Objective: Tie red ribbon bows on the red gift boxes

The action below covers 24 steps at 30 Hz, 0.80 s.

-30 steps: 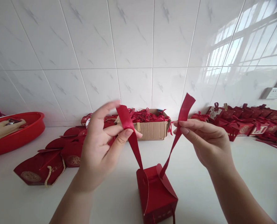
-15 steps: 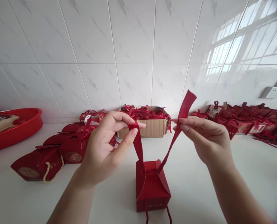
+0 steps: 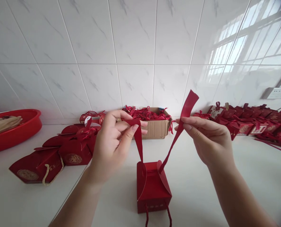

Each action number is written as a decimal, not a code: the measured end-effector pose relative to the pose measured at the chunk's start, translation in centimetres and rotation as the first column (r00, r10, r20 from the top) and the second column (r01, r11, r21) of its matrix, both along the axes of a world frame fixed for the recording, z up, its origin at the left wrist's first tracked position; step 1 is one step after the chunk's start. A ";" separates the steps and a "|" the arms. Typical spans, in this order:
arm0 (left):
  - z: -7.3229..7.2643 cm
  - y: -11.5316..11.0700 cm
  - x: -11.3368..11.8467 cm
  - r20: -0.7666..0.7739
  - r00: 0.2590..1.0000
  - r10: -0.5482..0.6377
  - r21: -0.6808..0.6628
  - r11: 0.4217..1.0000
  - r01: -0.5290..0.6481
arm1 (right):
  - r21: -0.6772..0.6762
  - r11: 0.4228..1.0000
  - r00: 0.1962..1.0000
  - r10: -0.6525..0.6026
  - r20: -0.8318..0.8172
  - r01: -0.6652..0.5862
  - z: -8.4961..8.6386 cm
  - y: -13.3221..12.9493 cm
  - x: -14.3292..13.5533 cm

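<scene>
A small red gift box point(image 3: 154, 189) stands on the white tabletop in front of me, its curved top flaps folded in and a red cord handle hanging at the near side. A red ribbon point(image 3: 138, 143) runs through the top of the box, and both its ends rise toward my hands. My left hand point(image 3: 115, 138) pinches one end between thumb and fingers, the ribbon bent over the fingers. Level with it, my right hand point(image 3: 206, 137) pinches the other end, whose tip sticks up above the fingertips.
Several red gift boxes point(image 3: 36, 165) stand at the left, one with a beige rope handle. Behind the hands is a cardboard box point(image 3: 154, 129) of red ribbon pieces. A red basin point(image 3: 33, 126) sits far left; more red boxes point(image 3: 247, 127) line the wall at right.
The fingers of my left hand have shifted on the ribbon, and more of it now lies over them. My right hand keeps its pinch. At far left, a hand over the basin is gone from view.
</scene>
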<state>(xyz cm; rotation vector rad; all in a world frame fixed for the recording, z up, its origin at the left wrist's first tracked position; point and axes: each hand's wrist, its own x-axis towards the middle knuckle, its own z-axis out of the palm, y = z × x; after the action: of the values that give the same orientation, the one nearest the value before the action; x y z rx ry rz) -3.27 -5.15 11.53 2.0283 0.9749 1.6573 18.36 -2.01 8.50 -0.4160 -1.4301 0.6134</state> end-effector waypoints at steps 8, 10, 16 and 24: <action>0.0 -0.1 0.2 0.034 0.996 0.085 -0.097 0.992 -0.081 | -0.067 0.997 0.999 0.038 -0.025 -0.039 0.0 -0.4 0.1; -0.1 -0.1 0.5 0.051 0.995 0.083 -0.112 0.991 -0.077 | -0.072 0.996 0.999 0.044 -0.025 -0.046 0.0 -0.5 0.0; -0.2 -0.5 0.8 0.074 0.996 0.053 -0.111 0.993 -0.045 | -0.037 0.999 1.000 0.010 -0.013 -0.011 -0.2 -0.9 -0.8; -0.4 -0.6 1.1 -0.038 0.979 -0.202 -0.343 0.923 0.177 | -0.264 0.961 0.987 0.112 0.117 -0.077 -0.1 -1.7 -2.1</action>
<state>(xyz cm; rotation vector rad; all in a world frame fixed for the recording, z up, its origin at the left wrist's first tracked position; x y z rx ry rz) -2.13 -5.76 11.11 1.8917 0.9752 1.2281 16.22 -3.75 8.39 -0.6059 -1.5064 0.8694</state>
